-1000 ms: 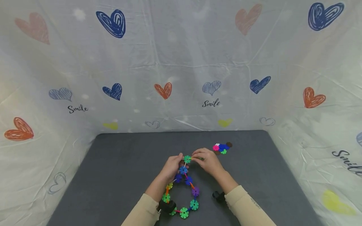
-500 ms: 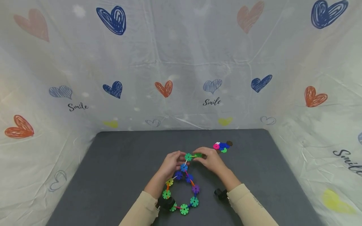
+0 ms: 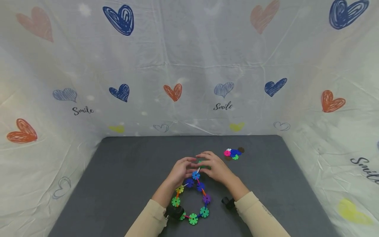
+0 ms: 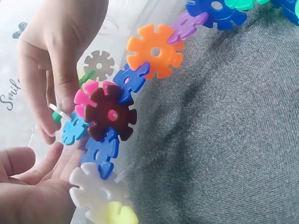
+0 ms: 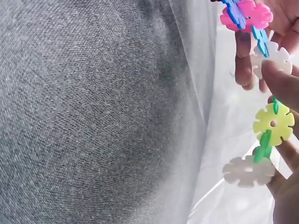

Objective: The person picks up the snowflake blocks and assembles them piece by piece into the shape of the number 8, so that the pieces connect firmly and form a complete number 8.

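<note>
Notched plastic discs, slotted edge to edge, make a closed ring with a tail at its far end in the head view; a purple disc (image 3: 206, 199) is on the ring's right side. My right hand (image 3: 218, 168) pinches the tail, its thumb over a white disc (image 5: 258, 69) in the right wrist view. Farther along the tail are a pale yellow disc (image 5: 261, 128) and another white disc (image 5: 248, 171). My left hand (image 3: 178, 171) is beside the tail's blue disc (image 3: 195, 175), fingers extended behind the chain. The right hand largely hides the top green disc (image 3: 200, 163).
Loose discs in a small pile (image 3: 233, 153) lie beyond the right hand on the dark grey table (image 3: 133, 171). A white curtain (image 3: 189, 42) printed with hearts stands behind. A black wrist camera (image 3: 175, 211) covers part of the ring's lower left; another black camera (image 3: 228, 202) hangs at the right wrist.
My right hand has drawn left over the green disc and the tail's end, which stuck out to the right half a second ago. The hands are now closer together; the ring has barely shifted.
</note>
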Demonstrator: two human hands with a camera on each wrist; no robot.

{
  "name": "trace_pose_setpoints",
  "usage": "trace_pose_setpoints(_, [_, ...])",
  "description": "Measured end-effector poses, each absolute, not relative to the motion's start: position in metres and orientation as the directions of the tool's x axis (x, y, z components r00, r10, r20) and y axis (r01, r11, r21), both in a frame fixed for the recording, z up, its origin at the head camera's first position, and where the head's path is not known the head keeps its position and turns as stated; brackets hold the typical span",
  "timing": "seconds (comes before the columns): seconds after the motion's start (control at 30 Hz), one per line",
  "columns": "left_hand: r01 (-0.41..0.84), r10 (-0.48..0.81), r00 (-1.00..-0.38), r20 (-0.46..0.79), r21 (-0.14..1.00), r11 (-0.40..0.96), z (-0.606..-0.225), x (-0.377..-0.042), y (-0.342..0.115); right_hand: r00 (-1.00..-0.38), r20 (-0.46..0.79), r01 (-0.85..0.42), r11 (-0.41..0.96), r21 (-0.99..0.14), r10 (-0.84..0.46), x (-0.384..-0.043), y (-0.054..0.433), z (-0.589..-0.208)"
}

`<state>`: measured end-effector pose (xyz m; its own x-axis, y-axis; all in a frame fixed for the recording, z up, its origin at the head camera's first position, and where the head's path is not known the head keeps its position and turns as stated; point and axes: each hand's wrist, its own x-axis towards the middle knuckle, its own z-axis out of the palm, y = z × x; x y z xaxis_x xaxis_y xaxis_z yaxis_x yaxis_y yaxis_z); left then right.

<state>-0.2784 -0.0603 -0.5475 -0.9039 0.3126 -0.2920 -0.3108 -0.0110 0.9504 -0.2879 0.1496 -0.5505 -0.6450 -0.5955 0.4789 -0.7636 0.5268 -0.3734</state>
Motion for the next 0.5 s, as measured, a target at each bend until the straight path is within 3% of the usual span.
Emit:
trace_pose_setpoints(0.17, [-0.311, 0.313, -0.904, -0.292, 0.951, -0.009, -0.548, -0.278, -0.058, -0.685, 0.443, -0.729, 0.525, -0.439, -0.579, -0.286, 0.155, -0.549])
trace_pose_setpoints(0.27, [-0.289, 0.312, -0.907, -0.282, 0.957, 0.027, -0.55, -0.278, -0.056, -0.75, 0.454, -0.661, 0.569, -0.489, -0.481, -0.286, 0.168, -0.551])
trace_pose_setpoints(0.4, [-0.264, 0.292, -0.915, -0.279, 0.96, 0.091, -0.55, -0.279, -0.058, -0.906, 0.407, -0.355, 0.733, -0.58, -0.117, -0.293, 0.203, -0.556])
trace_pose_setpoints(0.5, [-0.262, 0.26, -0.923, -0.285, 0.958, 0.12, -0.551, -0.28, -0.062, -0.952, 0.262, -0.049, 0.771, -0.635, 0.156, -0.3, 0.233, -0.564])
